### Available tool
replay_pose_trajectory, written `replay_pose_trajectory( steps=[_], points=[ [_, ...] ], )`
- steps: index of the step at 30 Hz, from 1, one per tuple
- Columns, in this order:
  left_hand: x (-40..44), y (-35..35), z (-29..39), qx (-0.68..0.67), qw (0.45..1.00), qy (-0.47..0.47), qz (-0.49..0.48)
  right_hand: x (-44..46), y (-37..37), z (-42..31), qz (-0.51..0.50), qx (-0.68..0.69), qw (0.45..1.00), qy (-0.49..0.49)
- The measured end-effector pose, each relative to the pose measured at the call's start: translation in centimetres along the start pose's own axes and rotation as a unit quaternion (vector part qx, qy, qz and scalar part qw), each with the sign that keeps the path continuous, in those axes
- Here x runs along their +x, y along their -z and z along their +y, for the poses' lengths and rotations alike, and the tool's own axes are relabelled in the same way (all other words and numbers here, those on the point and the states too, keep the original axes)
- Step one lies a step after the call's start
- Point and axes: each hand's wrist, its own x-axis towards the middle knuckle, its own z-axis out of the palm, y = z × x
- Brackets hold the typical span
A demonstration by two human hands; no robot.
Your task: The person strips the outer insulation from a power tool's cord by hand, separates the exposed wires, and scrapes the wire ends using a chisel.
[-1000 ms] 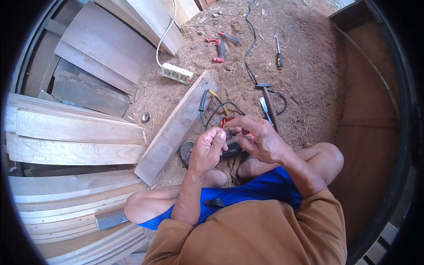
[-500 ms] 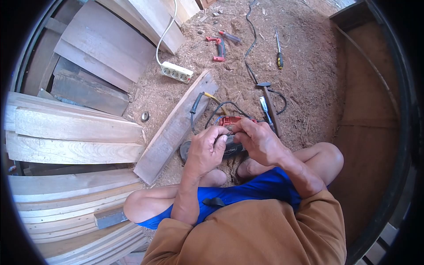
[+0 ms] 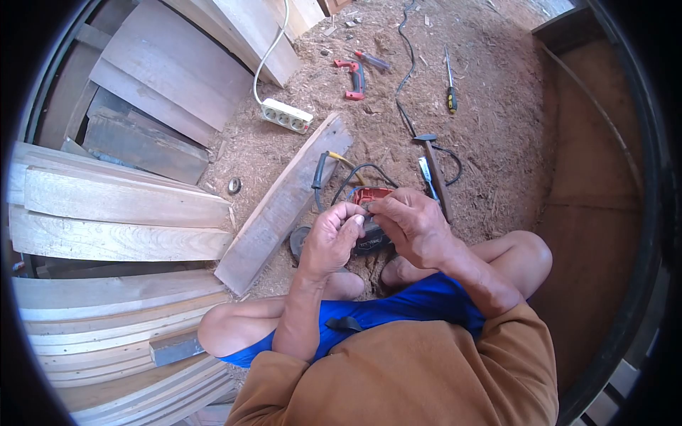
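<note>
My left hand (image 3: 329, 240) and my right hand (image 3: 413, 226) meet in front of me, fingertips pinched close together. Something small and dark sits between them, too tiny to name. Directly beneath lies a power tool (image 3: 372, 243) with a black body and an opened red housing (image 3: 369, 194), partly hidden by my hands. A black cord with a thick sleeve (image 3: 319, 170) and a yellow part (image 3: 342, 159) loops beside it. Just beyond my right hand are a hammer (image 3: 437, 177) and a chisel (image 3: 428, 175).
A wooden board (image 3: 284, 206) lies left of the tool. Farther out are a white power strip (image 3: 287, 116), a red and black handle cover (image 3: 353, 78), screwdrivers (image 3: 450, 89) and a small ring (image 3: 234, 186). Stacked planks (image 3: 121, 206) line the left; a brown panel (image 3: 590, 156) stands right. Sawdust covers the ground.
My right hand has shifted slightly left and its fingers have tightened together near the left fingertips. The tools on the ground lie as before.
</note>
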Motion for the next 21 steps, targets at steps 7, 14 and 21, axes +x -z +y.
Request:
replay_pose_trajectory(
  steps=[7,14,21],
  points=[
    [0.1,-1.0,0.3,0.165,0.982,-0.086,0.044,-0.3,0.0,0.1,-0.041,-0.084,0.996,0.002],
    [0.1,-1.6,-0.1,0.123,0.991,-0.047,0.037,0.0,-1.1,-0.1,0.030,-0.075,0.997,-0.002],
    [-0.2,-1.8,0.2,-0.015,0.998,-0.058,-0.011,0.0,-0.1,1.8,0.004,0.116,0.985,-0.126]
  ],
)
